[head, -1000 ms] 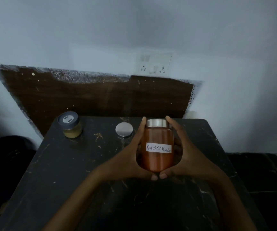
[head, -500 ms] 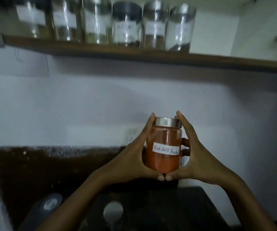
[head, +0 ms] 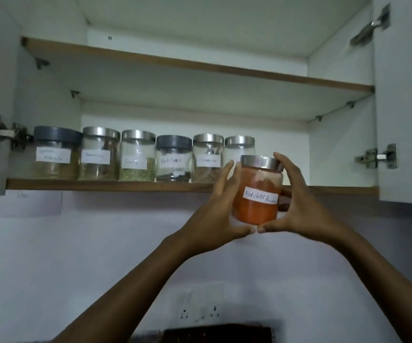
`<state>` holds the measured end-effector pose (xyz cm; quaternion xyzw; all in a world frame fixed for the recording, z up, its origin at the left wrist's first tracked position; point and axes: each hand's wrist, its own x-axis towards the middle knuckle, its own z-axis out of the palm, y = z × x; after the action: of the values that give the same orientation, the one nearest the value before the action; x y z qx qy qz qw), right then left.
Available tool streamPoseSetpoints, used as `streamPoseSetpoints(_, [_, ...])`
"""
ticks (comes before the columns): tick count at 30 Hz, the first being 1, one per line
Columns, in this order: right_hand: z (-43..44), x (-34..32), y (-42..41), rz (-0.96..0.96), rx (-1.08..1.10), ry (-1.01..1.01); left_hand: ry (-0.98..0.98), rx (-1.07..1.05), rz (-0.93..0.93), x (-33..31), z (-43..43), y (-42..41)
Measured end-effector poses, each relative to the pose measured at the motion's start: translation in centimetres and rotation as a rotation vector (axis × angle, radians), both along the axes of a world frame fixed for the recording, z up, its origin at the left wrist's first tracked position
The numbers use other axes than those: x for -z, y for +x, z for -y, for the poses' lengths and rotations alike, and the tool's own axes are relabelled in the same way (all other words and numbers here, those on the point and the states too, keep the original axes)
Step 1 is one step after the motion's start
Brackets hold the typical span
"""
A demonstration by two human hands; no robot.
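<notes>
The red chilli powder jar (head: 258, 194), gripped between our left hand (head: 221, 214) and right hand (head: 299, 206), nears the lower shelf (head: 105, 185); next we likely lift it over the edge, right of the jar row (head: 138, 157).

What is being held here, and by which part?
A steel-lidded glass jar of orange-red powder, clasped by its sides between the left hand and right hand.

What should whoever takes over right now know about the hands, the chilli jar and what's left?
Left hand and right hand: both grip the red chilli powder jar by its sides, thumbs meeting beneath.
Jar: lid on, held before the lower shelf, overlapping the right end of the row of six labelled jars.
Done: jar at shelf level.
Left: probably set it on the shelf right of the row, then release.
</notes>
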<state>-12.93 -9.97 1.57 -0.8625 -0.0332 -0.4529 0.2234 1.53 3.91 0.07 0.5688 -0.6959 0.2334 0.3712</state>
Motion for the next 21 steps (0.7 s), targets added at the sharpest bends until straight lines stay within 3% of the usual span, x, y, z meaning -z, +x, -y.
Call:
streamPoseSetpoints(3, [2.6,-2.8,0.0,0.09,0.103,-0.008,-0.116,-0.348,0.195,-1.0,1.6,2.0])
streamPoseSetpoints(7, [6.2,-5.6,0.1,0.121,0.181,0.023,-0.123,-0.757,0.287,-0.3,3.2,6.3])
streamPoseSetpoints(13, [9.6,-7.8,1.5,-0.032,0.174,0.087,-0.121,-0.901,0.456,1.3,4.2,8.8])
streamPoseSetpoints(21, [11.5,-9.2,2.3,-0.184,0.039,0.212,-0.173,-0.894,0.491,1.4,4.9,9.8])
